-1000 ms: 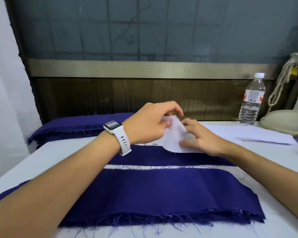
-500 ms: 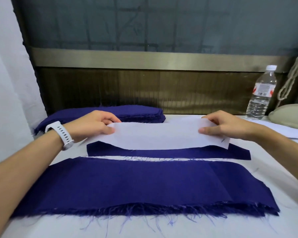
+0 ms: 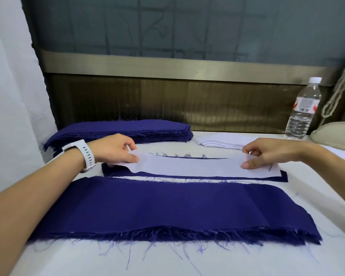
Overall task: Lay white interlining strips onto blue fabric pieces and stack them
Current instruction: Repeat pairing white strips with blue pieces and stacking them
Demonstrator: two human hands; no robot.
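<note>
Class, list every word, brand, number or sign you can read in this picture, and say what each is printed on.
No text can be read.
On the water bottle, a red and white label: too blurred to read.
On the white interlining strip, a small dark mark near the right hand: not a legible character.
On the white watch: only the strap shows.
</note>
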